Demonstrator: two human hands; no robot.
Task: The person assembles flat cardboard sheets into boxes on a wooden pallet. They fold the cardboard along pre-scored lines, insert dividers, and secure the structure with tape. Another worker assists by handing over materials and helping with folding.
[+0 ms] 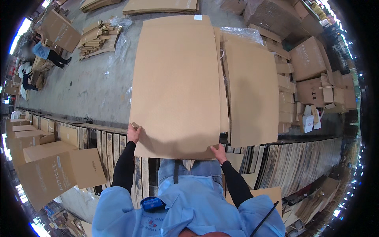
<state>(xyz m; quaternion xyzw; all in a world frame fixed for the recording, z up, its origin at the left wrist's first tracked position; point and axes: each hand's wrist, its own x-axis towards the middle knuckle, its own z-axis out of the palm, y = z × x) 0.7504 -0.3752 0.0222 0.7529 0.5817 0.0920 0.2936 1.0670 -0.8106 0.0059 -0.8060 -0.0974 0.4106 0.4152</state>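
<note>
A large flat cardboard sheet [177,87] stretches out in front of me, with a small white label near its far edge. My left hand [134,133] is closed on its left edge, close to the near corner. At the near right corner my right hand [219,153] pinches the edge, thumb on top and the other fingers mostly hidden beneath. More cardboard shows from under the sheet's right side. Just to the right lies another pile of flat cardboard [253,91], apart from both hands.
A slatted conveyor [304,162] runs across in front of me. Opened cartons [51,170] stand at the left. Flattened cardboard scraps [98,39] and plastic film [120,43] lie on the concrete floor. Big boxes [310,59] crowd the right. A person [43,51] handles a carton far left.
</note>
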